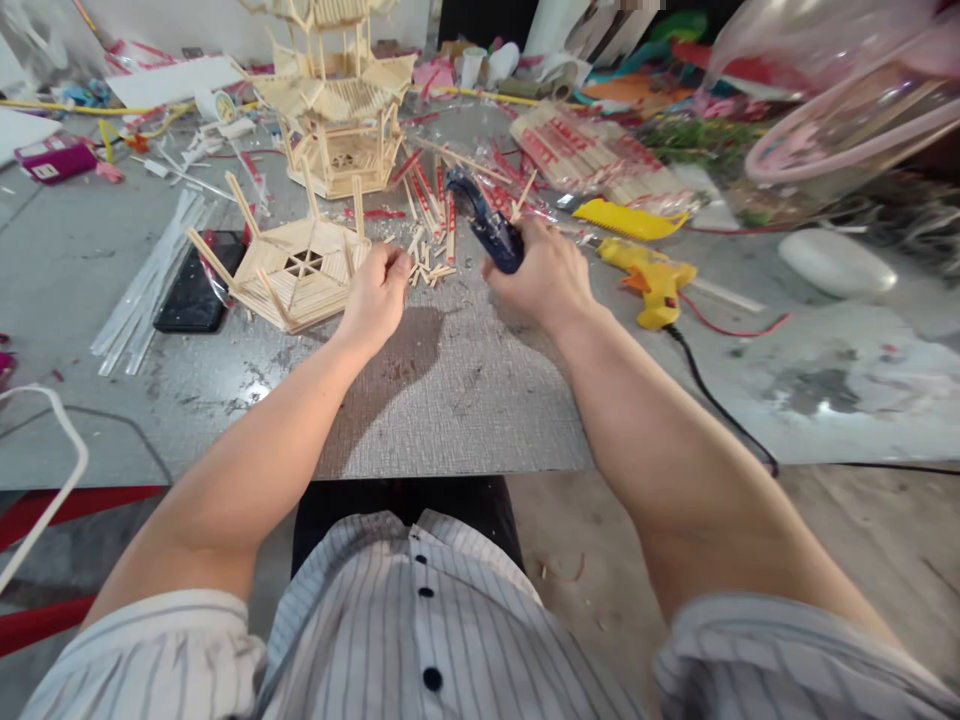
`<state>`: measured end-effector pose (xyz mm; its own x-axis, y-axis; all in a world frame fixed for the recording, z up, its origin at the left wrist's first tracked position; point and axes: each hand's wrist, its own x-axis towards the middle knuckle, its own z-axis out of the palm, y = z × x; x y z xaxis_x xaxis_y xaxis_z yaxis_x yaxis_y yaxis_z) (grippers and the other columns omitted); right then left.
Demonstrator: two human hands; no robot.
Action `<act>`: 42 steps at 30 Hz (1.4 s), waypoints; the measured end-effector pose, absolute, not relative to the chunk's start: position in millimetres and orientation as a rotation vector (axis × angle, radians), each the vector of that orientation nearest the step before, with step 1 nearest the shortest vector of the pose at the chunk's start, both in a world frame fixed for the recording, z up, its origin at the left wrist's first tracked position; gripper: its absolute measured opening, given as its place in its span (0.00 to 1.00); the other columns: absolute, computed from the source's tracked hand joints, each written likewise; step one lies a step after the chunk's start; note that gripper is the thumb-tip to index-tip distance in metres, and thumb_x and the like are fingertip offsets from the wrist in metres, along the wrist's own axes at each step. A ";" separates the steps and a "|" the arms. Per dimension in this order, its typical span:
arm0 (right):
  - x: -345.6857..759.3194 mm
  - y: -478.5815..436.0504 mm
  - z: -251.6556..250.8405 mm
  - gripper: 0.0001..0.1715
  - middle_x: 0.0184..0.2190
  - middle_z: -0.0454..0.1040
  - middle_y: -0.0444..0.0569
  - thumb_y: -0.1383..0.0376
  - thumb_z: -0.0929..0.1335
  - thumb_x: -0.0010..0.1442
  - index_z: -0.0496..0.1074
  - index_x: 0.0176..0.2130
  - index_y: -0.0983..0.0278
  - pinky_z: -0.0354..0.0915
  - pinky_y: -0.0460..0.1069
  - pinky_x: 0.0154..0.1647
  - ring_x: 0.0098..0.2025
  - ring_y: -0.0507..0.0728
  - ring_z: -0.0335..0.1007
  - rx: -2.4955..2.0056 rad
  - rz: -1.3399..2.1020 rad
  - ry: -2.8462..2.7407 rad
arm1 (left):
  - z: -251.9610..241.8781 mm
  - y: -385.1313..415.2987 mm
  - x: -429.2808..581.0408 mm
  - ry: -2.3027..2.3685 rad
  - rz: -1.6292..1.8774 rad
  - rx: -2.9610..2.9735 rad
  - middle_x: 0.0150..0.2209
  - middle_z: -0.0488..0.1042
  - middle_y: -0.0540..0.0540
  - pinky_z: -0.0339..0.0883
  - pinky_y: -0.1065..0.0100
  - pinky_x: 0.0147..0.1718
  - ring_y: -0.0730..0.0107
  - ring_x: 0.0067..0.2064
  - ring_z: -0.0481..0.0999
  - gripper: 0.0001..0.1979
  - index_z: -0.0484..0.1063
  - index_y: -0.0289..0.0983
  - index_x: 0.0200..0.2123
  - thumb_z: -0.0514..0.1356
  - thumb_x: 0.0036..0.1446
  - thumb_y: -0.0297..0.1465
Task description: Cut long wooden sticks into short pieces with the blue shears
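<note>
My left hand (377, 295) is closed in a pinch beside the right edge of a hexagonal wooden-stick platform (274, 255) with upright posts. What lies between its fingertips is too small to make out. My right hand (544, 272) is wrapped around a dark blue hand tool (487, 222), its curved end pointing away from me; its exact kind is unclear. A thin wooden stick (526, 192) rises just beyond that hand. Short cut stick pieces (427, 268) lie scattered between my hands. Behind the platform stands a tiered stick pagoda (341, 125).
To the right lie a yellow glue gun (654, 280) with a black cord, a yellow-handled tool (630, 218) and a white computer mouse (836, 265). Packs of sticks (592, 155) lie behind. Clear glue sticks (146, 290) and a black phone (196, 290) are at left.
</note>
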<state>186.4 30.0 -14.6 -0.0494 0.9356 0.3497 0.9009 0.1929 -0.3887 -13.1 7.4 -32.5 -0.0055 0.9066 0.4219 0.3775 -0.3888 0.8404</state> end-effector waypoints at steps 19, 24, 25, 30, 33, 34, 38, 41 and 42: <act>171.8 12.6 -7.4 0.34 0.49 0.66 0.57 0.64 0.65 0.47 0.57 0.54 0.63 0.53 0.65 0.53 0.53 0.69 0.59 -1.422 0.103 -2.279 | -5.9 -9.1 -4.4 1.437 1.231 1.577 0.21 0.59 0.51 0.60 0.70 0.27 0.72 0.28 0.69 0.12 0.69 0.40 0.31 0.53 0.58 0.42; 170.9 10.7 -6.0 0.33 0.46 0.69 0.56 0.63 0.64 0.47 0.58 0.54 0.63 0.54 0.64 0.52 0.51 0.68 0.61 -1.431 0.100 -2.276 | -7.9 -7.7 -6.0 1.440 1.207 1.620 0.21 0.59 0.51 0.61 0.71 0.26 0.73 0.28 0.68 0.16 0.67 0.39 0.29 0.53 0.56 0.46; 170.8 10.6 -5.9 0.33 0.45 0.69 0.56 0.63 0.64 0.47 0.58 0.54 0.63 0.55 0.64 0.52 0.51 0.68 0.62 -1.429 0.100 -2.279 | -7.9 -7.7 -5.9 1.436 1.208 1.623 0.20 0.59 0.51 0.61 0.71 0.25 0.73 0.28 0.68 0.17 0.67 0.39 0.29 0.53 0.56 0.47; 169.6 9.6 -5.1 0.31 0.45 0.70 0.54 0.63 0.64 0.47 0.60 0.52 0.61 0.55 0.64 0.51 0.50 0.68 0.63 -1.411 0.099 -2.298 | -7.9 -7.8 -4.5 1.406 1.216 1.629 0.20 0.58 0.50 0.60 0.71 0.24 0.72 0.27 0.67 0.18 0.66 0.39 0.27 0.52 0.56 0.47; 169.1 9.0 -4.7 0.30 0.46 0.70 0.55 0.63 0.64 0.46 0.61 0.51 0.62 0.56 0.63 0.51 0.49 0.68 0.63 -1.426 0.104 -2.300 | -7.7 -8.1 -4.0 1.410 1.206 1.612 0.20 0.58 0.50 0.60 0.70 0.24 0.72 0.27 0.67 0.17 0.65 0.39 0.26 0.52 0.56 0.46; 169.1 8.9 -4.7 0.30 0.45 0.70 0.56 0.64 0.64 0.46 0.61 0.51 0.62 0.56 0.63 0.51 0.49 0.67 0.63 -1.429 0.109 -2.300 | -7.5 -8.3 -3.9 1.409 1.204 1.604 0.20 0.58 0.50 0.60 0.70 0.25 0.72 0.28 0.67 0.16 0.65 0.39 0.26 0.53 0.56 0.46; 169.3 9.0 -4.5 0.29 0.45 0.71 0.55 0.64 0.64 0.46 0.62 0.50 0.62 0.57 0.62 0.50 0.48 0.67 0.64 -1.427 0.133 -2.302 | -7.1 -8.4 -3.7 1.419 1.198 1.565 0.21 0.58 0.50 0.60 0.70 0.25 0.71 0.28 0.68 0.16 0.65 0.39 0.26 0.53 0.56 0.45; 169.3 8.4 -3.6 0.28 0.44 0.71 0.54 0.64 0.64 0.46 0.63 0.49 0.62 0.58 0.62 0.50 0.48 0.67 0.64 -1.434 0.146 -2.304 | -7.6 -7.8 -4.0 1.417 1.193 1.572 0.20 0.58 0.50 0.60 0.70 0.24 0.71 0.28 0.68 0.17 0.65 0.39 0.27 0.53 0.56 0.46; 169.2 8.1 -3.1 0.27 0.44 0.71 0.55 0.64 0.64 0.46 0.63 0.49 0.63 0.57 0.62 0.50 0.48 0.67 0.64 -1.438 0.153 -2.303 | -8.0 -7.4 -4.3 1.411 1.190 1.583 0.20 0.58 0.50 0.60 0.71 0.24 0.72 0.27 0.68 0.17 0.65 0.39 0.27 0.52 0.56 0.46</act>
